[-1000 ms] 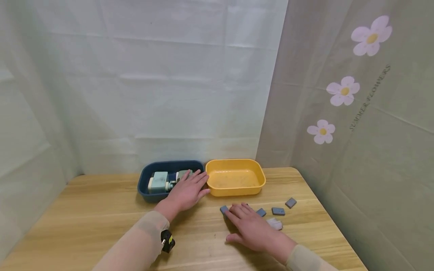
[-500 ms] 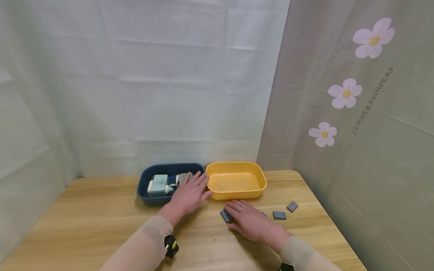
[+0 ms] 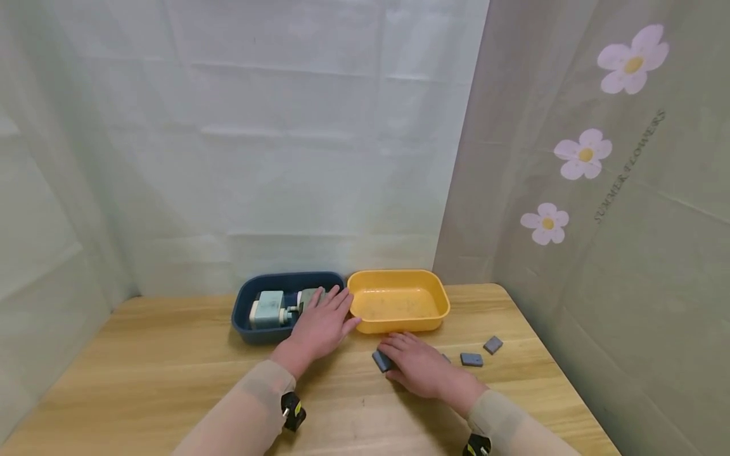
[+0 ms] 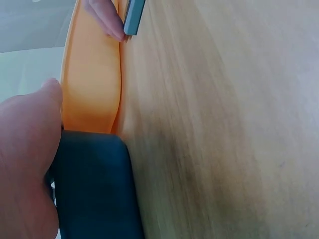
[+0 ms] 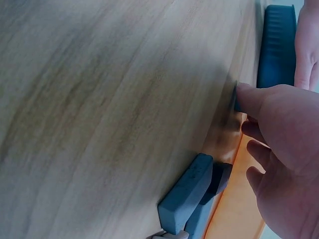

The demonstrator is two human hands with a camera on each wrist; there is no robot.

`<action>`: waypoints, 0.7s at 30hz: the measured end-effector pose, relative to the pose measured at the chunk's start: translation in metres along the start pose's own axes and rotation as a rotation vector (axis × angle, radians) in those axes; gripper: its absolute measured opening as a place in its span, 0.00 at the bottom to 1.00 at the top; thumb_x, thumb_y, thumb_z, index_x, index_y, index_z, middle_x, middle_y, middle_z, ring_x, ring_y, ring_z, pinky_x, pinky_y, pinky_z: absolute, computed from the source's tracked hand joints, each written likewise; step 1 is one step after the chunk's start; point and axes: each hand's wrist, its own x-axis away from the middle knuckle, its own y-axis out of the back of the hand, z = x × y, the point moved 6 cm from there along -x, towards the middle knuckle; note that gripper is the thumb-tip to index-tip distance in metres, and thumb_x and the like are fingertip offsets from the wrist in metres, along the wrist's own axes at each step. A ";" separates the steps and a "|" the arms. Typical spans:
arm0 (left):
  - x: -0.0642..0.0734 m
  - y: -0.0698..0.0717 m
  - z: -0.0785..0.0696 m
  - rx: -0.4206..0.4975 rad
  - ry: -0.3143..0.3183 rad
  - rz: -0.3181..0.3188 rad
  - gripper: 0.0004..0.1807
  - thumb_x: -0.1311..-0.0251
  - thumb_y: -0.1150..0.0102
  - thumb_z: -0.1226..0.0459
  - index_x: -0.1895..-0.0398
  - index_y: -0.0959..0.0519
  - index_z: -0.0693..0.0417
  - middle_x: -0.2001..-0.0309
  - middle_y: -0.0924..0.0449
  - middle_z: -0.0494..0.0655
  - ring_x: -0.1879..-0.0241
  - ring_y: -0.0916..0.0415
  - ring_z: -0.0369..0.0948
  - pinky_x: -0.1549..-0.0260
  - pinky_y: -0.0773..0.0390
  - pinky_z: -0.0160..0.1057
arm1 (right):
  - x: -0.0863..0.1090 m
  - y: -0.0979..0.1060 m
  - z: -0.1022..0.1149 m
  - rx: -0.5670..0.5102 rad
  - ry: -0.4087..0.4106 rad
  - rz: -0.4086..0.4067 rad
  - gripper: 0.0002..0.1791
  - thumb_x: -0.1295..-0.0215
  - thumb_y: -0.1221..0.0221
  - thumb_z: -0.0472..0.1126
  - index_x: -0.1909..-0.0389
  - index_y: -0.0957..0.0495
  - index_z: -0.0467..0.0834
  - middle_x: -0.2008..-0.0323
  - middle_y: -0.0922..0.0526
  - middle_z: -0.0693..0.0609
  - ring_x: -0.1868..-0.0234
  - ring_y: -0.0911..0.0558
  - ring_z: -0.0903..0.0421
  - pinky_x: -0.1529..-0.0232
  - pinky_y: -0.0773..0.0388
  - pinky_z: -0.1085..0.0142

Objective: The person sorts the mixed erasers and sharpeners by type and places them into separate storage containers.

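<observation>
My right hand (image 3: pixel 419 366) pinches a small blue-grey rectangular block (image 3: pixel 381 361) low over the table, in front of the yellow tray (image 3: pixel 398 327). In the right wrist view the thumb lies against that block (image 5: pixel 237 99), and the other fingers curl behind it. My left hand (image 3: pixel 320 324) lies over the right end of a navy tray (image 3: pixel 259 337), fingers straight and slightly spread, thumb reaching toward the yellow tray. Inside the navy tray are a pale blue boxy thing (image 3: pixel 269 309) and a grey-green one (image 3: pixel 308 296), partly under the left fingers.
More small blocks lie to the right: a blue-grey block (image 3: pixel 471 360) and a greyer block (image 3: pixel 493 344). Others sit partly hidden behind the right hand; the right wrist view shows a block (image 5: pixel 187 194) among them. White and flowered curtains (image 3: pixel 547 221) stand behind the wooden table (image 3: pixel 142 367).
My right hand has moved slightly forward and its thumb and fingers have come together on the blue-grey block, which was beside its fingertips before. My left hand stays nearly in place.
</observation>
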 end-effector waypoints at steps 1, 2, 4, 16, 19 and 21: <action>0.000 0.000 0.000 0.005 0.005 0.003 0.40 0.14 0.55 0.39 0.14 0.35 0.56 0.14 0.39 0.52 0.14 0.47 0.54 0.16 0.54 0.62 | -0.001 0.000 0.000 -0.002 0.000 -0.003 0.29 0.18 0.35 0.49 0.24 0.23 0.40 0.27 0.21 0.46 0.22 0.27 0.45 0.19 0.35 0.45; -0.001 -0.001 0.000 0.008 0.010 0.010 0.40 0.14 0.56 0.39 0.13 0.35 0.56 0.14 0.40 0.52 0.13 0.48 0.54 0.16 0.54 0.62 | -0.001 0.001 0.000 -0.004 -0.002 -0.004 0.29 0.18 0.34 0.50 0.24 0.23 0.39 0.27 0.20 0.46 0.22 0.27 0.45 0.19 0.35 0.45; -0.002 -0.002 0.001 0.016 0.015 0.022 0.41 0.14 0.56 0.38 0.12 0.37 0.56 0.13 0.41 0.52 0.13 0.48 0.54 0.15 0.55 0.62 | -0.002 0.001 -0.001 -0.010 -0.004 -0.006 0.29 0.18 0.34 0.50 0.25 0.22 0.39 0.28 0.20 0.46 0.23 0.26 0.45 0.19 0.35 0.45; -0.007 0.001 0.002 0.036 -0.006 0.031 0.41 0.13 0.57 0.39 0.12 0.39 0.57 0.12 0.44 0.52 0.13 0.49 0.54 0.15 0.56 0.62 | -0.008 0.002 -0.006 -0.008 -0.008 -0.016 0.30 0.19 0.34 0.51 0.25 0.23 0.39 0.27 0.21 0.43 0.23 0.26 0.43 0.18 0.36 0.46; -0.006 -0.002 0.001 0.033 -0.007 0.045 0.42 0.13 0.59 0.38 0.11 0.40 0.56 0.12 0.45 0.51 0.13 0.50 0.53 0.15 0.57 0.61 | -0.008 -0.002 -0.004 -0.007 -0.004 -0.010 0.30 0.19 0.34 0.51 0.25 0.23 0.39 0.27 0.21 0.43 0.23 0.26 0.43 0.19 0.36 0.45; -0.004 -0.004 0.001 0.029 -0.002 0.048 0.42 0.13 0.60 0.38 0.11 0.41 0.55 0.12 0.45 0.51 0.13 0.51 0.53 0.15 0.57 0.61 | -0.008 -0.004 -0.002 -0.009 0.009 -0.012 0.30 0.19 0.33 0.50 0.26 0.22 0.38 0.27 0.21 0.43 0.24 0.25 0.43 0.19 0.35 0.44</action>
